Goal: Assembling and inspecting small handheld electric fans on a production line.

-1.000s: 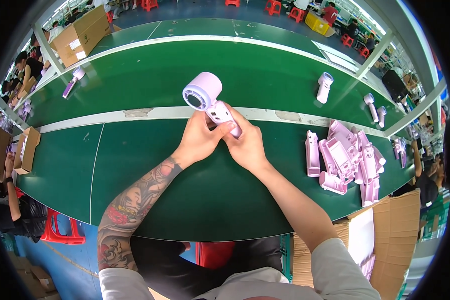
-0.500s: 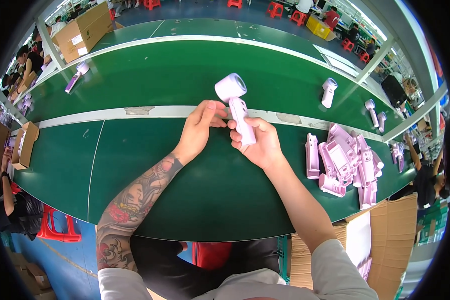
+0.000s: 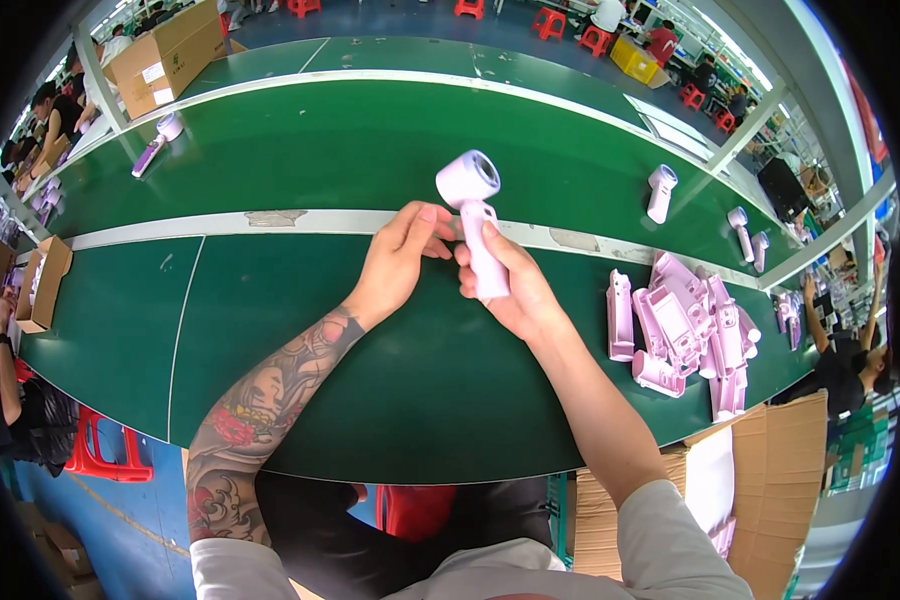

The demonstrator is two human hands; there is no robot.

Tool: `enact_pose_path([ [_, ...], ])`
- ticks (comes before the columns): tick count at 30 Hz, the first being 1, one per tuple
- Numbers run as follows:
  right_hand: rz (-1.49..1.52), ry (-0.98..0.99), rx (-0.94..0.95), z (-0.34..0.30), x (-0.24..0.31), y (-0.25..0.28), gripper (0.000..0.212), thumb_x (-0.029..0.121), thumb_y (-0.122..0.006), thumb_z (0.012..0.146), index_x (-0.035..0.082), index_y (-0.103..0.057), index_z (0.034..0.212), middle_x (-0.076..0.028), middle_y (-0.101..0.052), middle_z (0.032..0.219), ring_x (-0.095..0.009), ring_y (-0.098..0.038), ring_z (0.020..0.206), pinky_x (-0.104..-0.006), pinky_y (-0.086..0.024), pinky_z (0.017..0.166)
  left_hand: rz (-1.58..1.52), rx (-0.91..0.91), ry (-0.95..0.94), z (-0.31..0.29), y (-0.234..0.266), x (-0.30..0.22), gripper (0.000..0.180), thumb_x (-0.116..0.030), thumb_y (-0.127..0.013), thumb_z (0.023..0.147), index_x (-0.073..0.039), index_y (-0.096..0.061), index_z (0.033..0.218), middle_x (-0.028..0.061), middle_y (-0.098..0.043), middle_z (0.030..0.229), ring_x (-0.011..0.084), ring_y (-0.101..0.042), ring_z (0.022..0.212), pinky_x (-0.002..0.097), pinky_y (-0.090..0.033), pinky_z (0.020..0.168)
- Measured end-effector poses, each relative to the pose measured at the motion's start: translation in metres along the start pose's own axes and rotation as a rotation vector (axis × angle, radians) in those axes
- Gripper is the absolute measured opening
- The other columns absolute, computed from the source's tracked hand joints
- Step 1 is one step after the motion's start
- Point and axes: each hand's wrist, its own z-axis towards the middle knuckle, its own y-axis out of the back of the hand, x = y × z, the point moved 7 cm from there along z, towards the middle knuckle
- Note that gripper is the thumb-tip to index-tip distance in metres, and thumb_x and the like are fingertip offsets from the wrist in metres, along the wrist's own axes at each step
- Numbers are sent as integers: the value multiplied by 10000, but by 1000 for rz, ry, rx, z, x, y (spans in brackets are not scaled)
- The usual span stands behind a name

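My right hand is closed around the handle of a pale lilac handheld fan, held upright with a slight tilt above the near table. Its round head points up and to the right, showing a dark opening. My left hand is beside the handle, fingers loosely bent and apart, the tips close to it; I see nothing held there. To the right of my right forearm lies a heap of pink plastic housing shells.
Beyond a white rail runs a green strip carrying more handheld fans, one at left, one at right. A small carton stands at the left end. An opened cardboard box sits below the right edge.
My right hand has turned the fan slightly, so its handle stands straighter and my thumb lies higher along it. My left hand stays almost where it was. The whole view has shifted a little.
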Motion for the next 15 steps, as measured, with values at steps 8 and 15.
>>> enact_pose_path([
  [8, -82, -21, 79, 4, 8, 23, 397, 287, -592, 998, 8, -543, 1275, -118, -682, 1073, -127, -610, 736, -252, -511, 662, 21, 2, 19, -3, 1, -2, 370, -323, -412, 1080, -5, -593, 1129, 89, -653, 954, 160, -639, 804, 292, -515, 778],
  [15, -342, 551, -355, -2, 71, 72, 320, 135, -573, 994, -4, -570, 1282, -132, -690, 1116, -163, -681, 877, -278, -539, 765, 67, 6, 18, -1, 3, -1, 363, -317, -410, 1078, -6, -591, 1128, 82, -652, 962, 155, -636, 801, 292, -504, 792],
])
